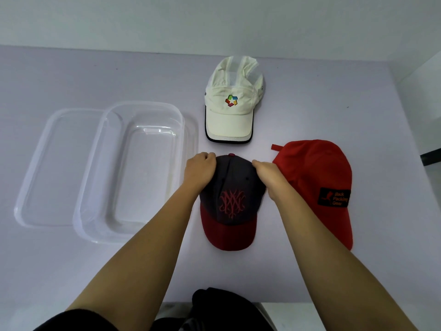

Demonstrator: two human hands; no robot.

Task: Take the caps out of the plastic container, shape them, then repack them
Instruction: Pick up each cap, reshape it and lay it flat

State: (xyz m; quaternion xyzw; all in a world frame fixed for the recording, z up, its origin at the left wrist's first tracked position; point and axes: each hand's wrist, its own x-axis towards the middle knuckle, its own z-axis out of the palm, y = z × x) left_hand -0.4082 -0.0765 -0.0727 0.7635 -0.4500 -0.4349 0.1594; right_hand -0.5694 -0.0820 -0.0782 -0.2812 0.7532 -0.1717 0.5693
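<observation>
While both hands work: three caps lie out on the worktop.
Dark cap: centre, red brim toward 6 o'clock.
Left grip: fingers curled on the crown at 10 o'clock.
Right grip: pinching the crown at 2 o'clock.
White cap: 12 o'clock of the dark cap, apart.
Red cap: 3 o'clock, just beside the right hand.
Container: clear, 9 o'clock, resting on its lid.

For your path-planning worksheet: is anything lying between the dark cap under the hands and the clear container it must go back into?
Nothing visible. The dark cap lies just right of the clear container, which sits partly on its lid; only bare table lies between them.
</observation>
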